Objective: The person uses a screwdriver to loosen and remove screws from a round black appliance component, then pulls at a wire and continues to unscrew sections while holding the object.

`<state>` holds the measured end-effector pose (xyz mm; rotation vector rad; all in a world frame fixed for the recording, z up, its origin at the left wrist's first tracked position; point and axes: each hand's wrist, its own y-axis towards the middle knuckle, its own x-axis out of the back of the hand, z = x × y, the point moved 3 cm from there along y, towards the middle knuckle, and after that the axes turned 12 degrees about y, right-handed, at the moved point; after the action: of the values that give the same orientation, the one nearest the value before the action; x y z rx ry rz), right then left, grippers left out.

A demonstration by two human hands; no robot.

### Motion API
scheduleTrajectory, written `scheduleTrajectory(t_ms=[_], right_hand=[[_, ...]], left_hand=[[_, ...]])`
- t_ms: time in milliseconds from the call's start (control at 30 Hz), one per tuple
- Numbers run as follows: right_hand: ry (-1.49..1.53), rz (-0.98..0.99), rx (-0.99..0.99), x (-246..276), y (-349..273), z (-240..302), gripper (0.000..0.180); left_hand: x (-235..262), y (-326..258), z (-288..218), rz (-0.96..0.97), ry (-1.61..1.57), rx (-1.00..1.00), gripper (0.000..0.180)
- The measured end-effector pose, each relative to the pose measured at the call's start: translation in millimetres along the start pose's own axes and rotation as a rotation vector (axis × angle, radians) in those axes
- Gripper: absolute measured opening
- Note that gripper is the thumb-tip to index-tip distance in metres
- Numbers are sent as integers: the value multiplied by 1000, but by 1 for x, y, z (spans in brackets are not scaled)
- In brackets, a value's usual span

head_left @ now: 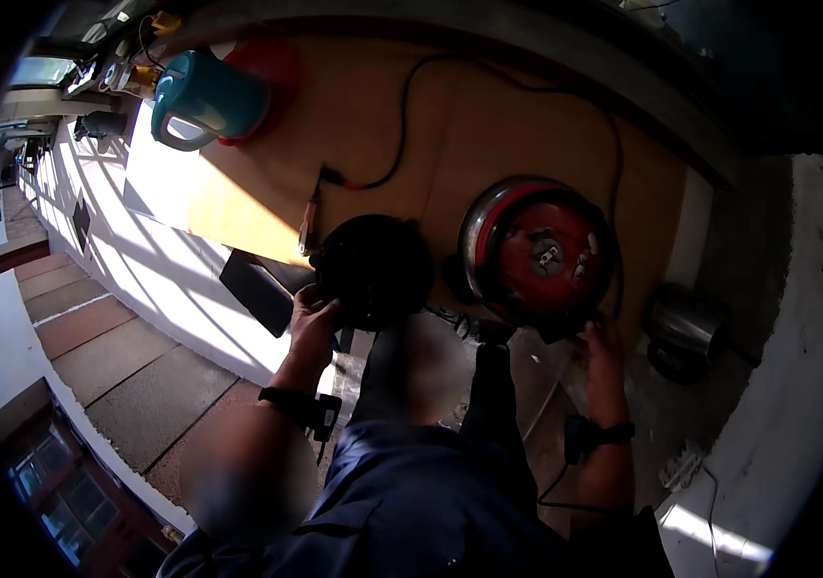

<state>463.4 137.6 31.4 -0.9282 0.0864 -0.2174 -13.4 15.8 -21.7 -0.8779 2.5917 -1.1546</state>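
A round black disc [375, 273], deep in shadow, lies at the near edge of the tabletop. My left hand [313, 316] grips its near-left rim, thumb and fingers closed on the edge. To its right a red electric kettle [548, 258] rests bottom up; a grey round connector shows in the middle, and a metal band runs around its far-left side. My right hand [602, 345] is at the kettle's near-right edge, fingers curled against it and partly lost in shadow. A slim tool with a light handle [308, 226] lies just beyond the disc, to the left.
A teal kettle [223, 96] stands far left, beside a red object [272, 77]. A dark cord [402, 116] loops across the wooden tabletop [353, 87]. A metal kettle [686, 323] sits right of the table, and a white power strip [681, 466] lies lower right.
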Motion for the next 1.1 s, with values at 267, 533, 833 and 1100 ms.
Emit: scheduleTrajectory(t_ms=[267, 533, 833, 1100], right_hand=[[15, 30, -5, -5, 5, -13, 54], [31, 18, 16, -11, 5, -13, 54], [49, 23, 12, -4, 11, -21, 54], [75, 31, 22, -2, 12, -22, 53]], left_hand=[[-1, 31, 12, -19, -5, -24, 53], [-32, 37, -1, -49, -81, 63, 60], [-41, 45, 16, -98, -79, 80, 56], [-40, 50, 23, -128, -58, 113, 51]])
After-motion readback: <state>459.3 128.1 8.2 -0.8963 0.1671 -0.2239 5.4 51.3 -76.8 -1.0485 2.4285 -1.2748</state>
